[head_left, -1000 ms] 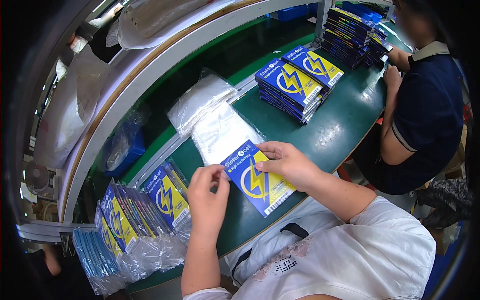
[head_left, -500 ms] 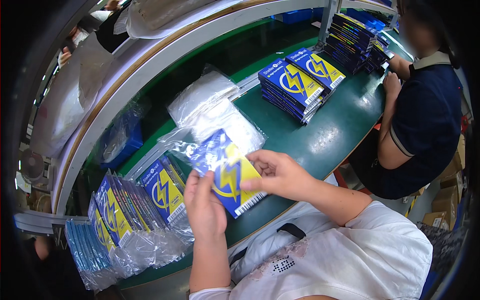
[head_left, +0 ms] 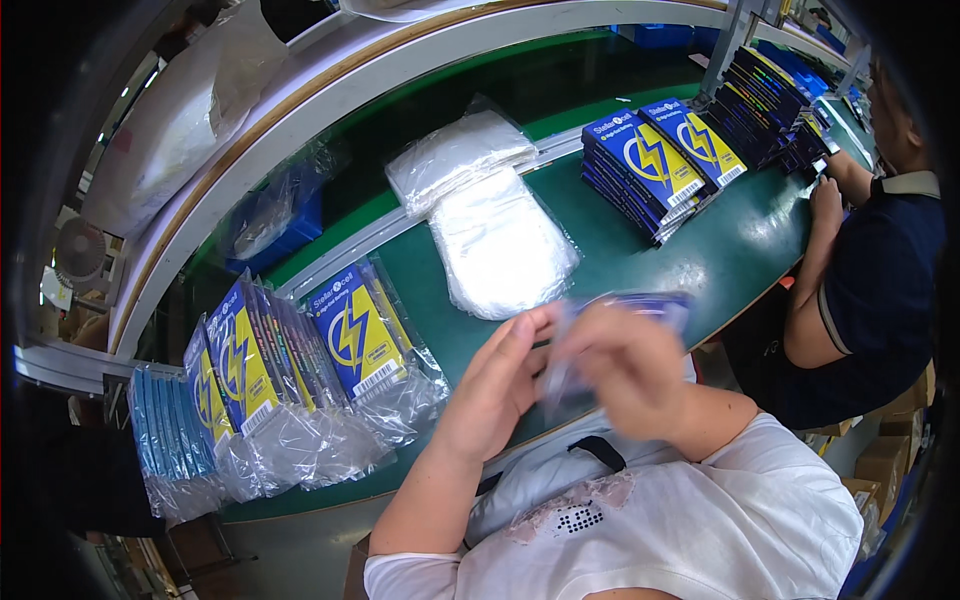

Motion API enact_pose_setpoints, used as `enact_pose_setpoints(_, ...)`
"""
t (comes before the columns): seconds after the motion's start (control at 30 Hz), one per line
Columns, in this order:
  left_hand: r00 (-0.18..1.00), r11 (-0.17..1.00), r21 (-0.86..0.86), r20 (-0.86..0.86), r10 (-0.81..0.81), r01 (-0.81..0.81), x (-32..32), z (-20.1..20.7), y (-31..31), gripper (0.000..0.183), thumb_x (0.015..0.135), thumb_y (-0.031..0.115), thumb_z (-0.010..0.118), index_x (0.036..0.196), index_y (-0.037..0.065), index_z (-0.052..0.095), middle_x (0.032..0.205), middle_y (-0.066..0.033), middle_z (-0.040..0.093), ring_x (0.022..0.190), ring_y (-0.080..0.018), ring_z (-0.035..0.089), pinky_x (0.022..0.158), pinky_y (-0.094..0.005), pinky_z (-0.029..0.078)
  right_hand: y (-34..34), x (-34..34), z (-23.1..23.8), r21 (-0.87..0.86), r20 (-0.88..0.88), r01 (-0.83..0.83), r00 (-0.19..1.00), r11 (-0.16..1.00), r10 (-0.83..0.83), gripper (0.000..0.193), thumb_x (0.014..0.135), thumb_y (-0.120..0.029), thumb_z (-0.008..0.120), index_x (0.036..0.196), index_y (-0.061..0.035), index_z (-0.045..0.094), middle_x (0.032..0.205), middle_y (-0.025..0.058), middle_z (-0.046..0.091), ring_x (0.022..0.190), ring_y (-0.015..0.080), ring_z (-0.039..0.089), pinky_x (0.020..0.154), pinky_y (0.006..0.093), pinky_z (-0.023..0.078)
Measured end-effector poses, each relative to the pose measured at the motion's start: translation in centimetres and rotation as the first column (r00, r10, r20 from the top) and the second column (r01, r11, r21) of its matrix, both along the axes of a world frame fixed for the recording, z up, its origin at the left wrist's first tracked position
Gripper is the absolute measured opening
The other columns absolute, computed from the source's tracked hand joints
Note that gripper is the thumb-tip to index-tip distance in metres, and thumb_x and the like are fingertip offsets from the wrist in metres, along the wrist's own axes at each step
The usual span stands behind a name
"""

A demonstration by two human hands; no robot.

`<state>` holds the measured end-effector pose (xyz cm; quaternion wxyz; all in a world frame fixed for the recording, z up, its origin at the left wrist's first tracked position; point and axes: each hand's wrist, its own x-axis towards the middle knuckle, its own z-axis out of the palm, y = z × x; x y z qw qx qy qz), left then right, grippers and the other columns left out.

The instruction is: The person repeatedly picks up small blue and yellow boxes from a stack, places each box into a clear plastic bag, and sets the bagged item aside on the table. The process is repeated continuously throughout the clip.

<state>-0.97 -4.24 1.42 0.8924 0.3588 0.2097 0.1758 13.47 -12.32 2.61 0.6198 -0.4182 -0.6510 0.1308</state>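
Note:
My right hand (head_left: pixel 635 375) is curled over a thin blue box in a clear plastic bag (head_left: pixel 655 303), held above the table edge. Motion smears that hand and box, and most of the box's face is hidden. Beside it on the left, my left hand (head_left: pixel 490 390) has its fingers loosely bent and apart, the tips close to the blurred bag; contact is hard to make out. Beyond my hands lies a pile of clear bags (head_left: pixel 505 245). To the left, bagged blue-and-yellow boxes (head_left: pixel 362 335) stand in a row.
Two stacks of unbagged boxes (head_left: pixel 640 165) sit farther right on the green table (head_left: pixel 655 270). Dark boxes (head_left: pixel 760 105) pile up near a co-worker (head_left: pixel 870 290) at the right. A blue bin (head_left: pixel 285 230) and a shelf rail (head_left: pixel 240 165) border the far side.
The bagged box has moved right and turned, its front now smeared and mostly out of sight. My left fingers have come off its face. The whole view has shifted.

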Motion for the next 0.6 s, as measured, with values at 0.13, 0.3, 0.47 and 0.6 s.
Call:
enact_pose_setpoints(0.13,0.988,0.987,0.064,-0.048,0.148,-0.145,-0.3,1.4,-0.4,0.049,0.091,0.012,0.049,0.136,-0.005,0.038,0.136,-0.0141,0.044,0.122,-0.0214,0.046,0.101,-0.0304,0.036,0.9,-2.3,-1.4,0.053,0.185,-0.236,0.957,0.97,0.223,0.029,0.078,-0.002,0.065,0.106,0.002,0.062,0.074,0.0105,0.059,0.063,0.0246,0.058,0.057,0.0326,0.046)
enact_pose_setpoints(0.3,0.796,0.56,0.69,0.037,0.605,-0.458,-2.5,3.5,-0.5,0.056,0.079,-0.008,0.043,0.135,-0.009,0.037,0.14,-0.0162,0.039,0.129,-0.0219,0.038,0.106,-0.0354,0.031,1.5,-1.4,-0.9,0.043,0.082,-0.177,0.981,0.983,0.173,0.037,0.078,-0.01,0.07,0.112,0.0024,0.061,0.075,0.009,0.061,0.064,0.0228,0.06,0.058,0.0313,0.047)
enact_pose_setpoints(0.47,0.496,-0.027,0.974,-0.09,0.864,0.223,-6.3,-0.4,3.1,0.048,0.083,0.0,0.048,0.13,-0.006,0.043,0.138,-0.0202,0.039,0.129,-0.0318,0.038,0.108,-0.0397,0.028,2.1,2.3,-1.0,0.003,0.098,0.111,0.989,0.994,-0.111,0.028,0.079,-0.002,0.066,0.107,0.0023,0.063,0.079,0.0107,0.065,0.066,0.0213,0.062,0.059,0.0305,0.048)
enact_pose_setpoints(0.6,0.411,-0.027,0.907,-0.163,0.897,0.419,-6.5,-1.5,3.6,0.045,0.082,0.003,0.052,0.125,-0.009,0.046,0.136,-0.024,0.039,0.131,-0.0401,0.032,0.108,-0.0467,0.026,4.5,7.5,-0.1,0.153,0.183,0.472,0.85,0.868,-0.494,0.017,0.085,-0.007,0.063,0.099,0.0011,0.065,0.086,0.0111,0.066,0.069,0.018,0.061,0.063,0.0275,0.049)
